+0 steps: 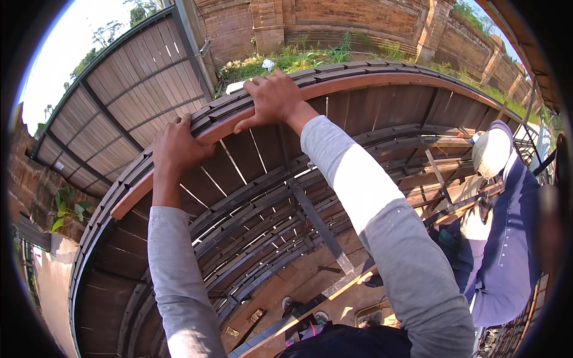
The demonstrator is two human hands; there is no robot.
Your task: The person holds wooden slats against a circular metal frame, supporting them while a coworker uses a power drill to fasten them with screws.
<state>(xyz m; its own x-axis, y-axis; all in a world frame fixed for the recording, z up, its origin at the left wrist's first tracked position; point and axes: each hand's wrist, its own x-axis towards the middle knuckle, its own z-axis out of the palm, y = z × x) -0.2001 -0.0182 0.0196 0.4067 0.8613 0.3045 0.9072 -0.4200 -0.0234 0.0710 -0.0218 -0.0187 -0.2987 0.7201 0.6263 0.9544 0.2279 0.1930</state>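
Observation:
A long reddish-brown wooden strip [358, 83] runs along the inner side of the top edge of a dark slatted fence panel [388, 106]. My left hand [176, 146] is closed over this strip and the slat tops, its thumb pointing right along the strip's face. Farther right, my right hand [276, 98] grips the same strip, fingers curled over the top and thumb beneath. Where the fingers pass over the far side, their tips are partly hidden. The strip's left end [119, 209] shows beyond my left hand.
On the right is a co-worker in a dark blue top [510, 238] and a pale cap [492, 153]. Dark metal rails [322, 230] and a long beam [310, 310] cross below my arms. A slatted gate [125, 89] and a brick wall [352, 24] stand beyond.

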